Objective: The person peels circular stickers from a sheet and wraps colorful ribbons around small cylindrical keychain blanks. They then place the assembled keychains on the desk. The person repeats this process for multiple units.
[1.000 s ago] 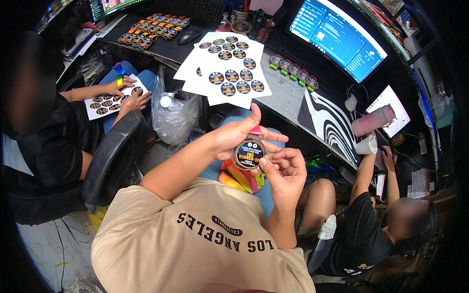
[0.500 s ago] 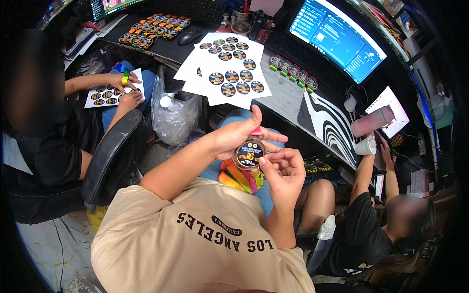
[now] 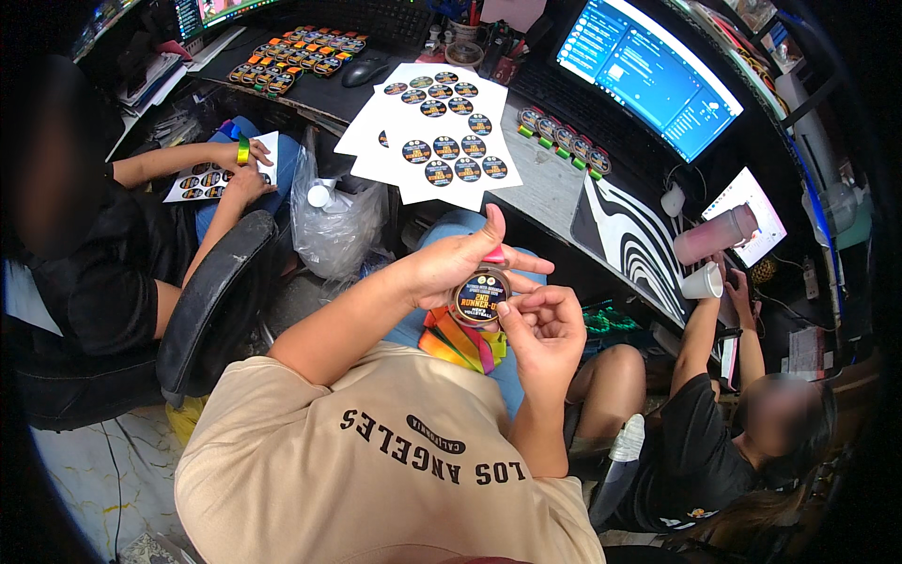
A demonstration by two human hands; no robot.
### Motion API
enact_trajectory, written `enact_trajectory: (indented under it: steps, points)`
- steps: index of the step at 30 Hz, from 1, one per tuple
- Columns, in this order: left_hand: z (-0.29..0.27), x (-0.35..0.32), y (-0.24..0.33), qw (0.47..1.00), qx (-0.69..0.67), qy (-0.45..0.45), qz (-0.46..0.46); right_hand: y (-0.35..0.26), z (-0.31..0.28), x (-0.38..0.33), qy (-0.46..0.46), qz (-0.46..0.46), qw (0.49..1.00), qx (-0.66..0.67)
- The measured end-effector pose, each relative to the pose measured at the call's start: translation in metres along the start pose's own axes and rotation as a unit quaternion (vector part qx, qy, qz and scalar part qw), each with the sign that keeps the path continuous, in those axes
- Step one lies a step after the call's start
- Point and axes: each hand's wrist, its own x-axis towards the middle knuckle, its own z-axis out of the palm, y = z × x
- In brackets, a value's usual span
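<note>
A round medal with a dark printed face and a shiny rim is held over my lap. My left hand cradles it from behind, thumb raised and fingers stretched out past its far side. The thumb of my right hand presses on the medal's right edge, and its other fingers curl beside it. A multicoloured ribbon hangs folded below the medal onto my lap. On the desk ahead lie white sheets with round dark stickers, some spots bare.
Finished-looking medals lie in a row and in a cluster on the desk. A co-worker at left handles a sticker sheet; another at right holds a white cup. A clear plastic bag hangs by the desk.
My hands stay nearly still, with the medal's face turned very slightly. The left co-worker's hands have shifted over the sheet, and the right co-worker's hands have moved a little.
</note>
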Motion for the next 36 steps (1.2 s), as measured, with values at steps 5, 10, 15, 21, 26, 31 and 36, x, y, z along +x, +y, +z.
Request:
enact_trajectory:
  steps: [5,10,15,21,26,31,36]
  points:
    - [0.0,0.002,-0.003,0.999,0.043,-0.01,0.022,0.008,0.0,-0.001,0.022,-0.017,0.998,-0.053]
    - [-0.006,0.005,-0.009,0.989,0.14,0.002,0.057,0.017,0.002,-0.001,0.027,-0.026,0.997,-0.071]
    - [-0.006,0.005,-0.01,0.977,0.195,0.014,0.08,0.017,0.003,-0.001,0.047,-0.059,0.983,-0.165]
    - [-0.002,-0.002,0.002,0.999,0.022,0.023,0.04,0.011,-0.001,-0.005,0.133,-0.113,0.914,-0.366]
    - [-0.004,-0.002,0.007,0.997,-0.056,-0.006,0.043,0.013,0.002,-0.019,0.018,-0.275,0.79,-0.547]
    - [0.003,0.004,-0.002,0.998,-0.008,0.032,0.052,0.021,0.006,-0.015,-0.037,-0.247,0.777,-0.578]
    - [-0.005,0.002,0.002,0.997,-0.053,0.013,0.053,0.022,0.001,-0.017,-0.062,-0.33,0.745,-0.576]
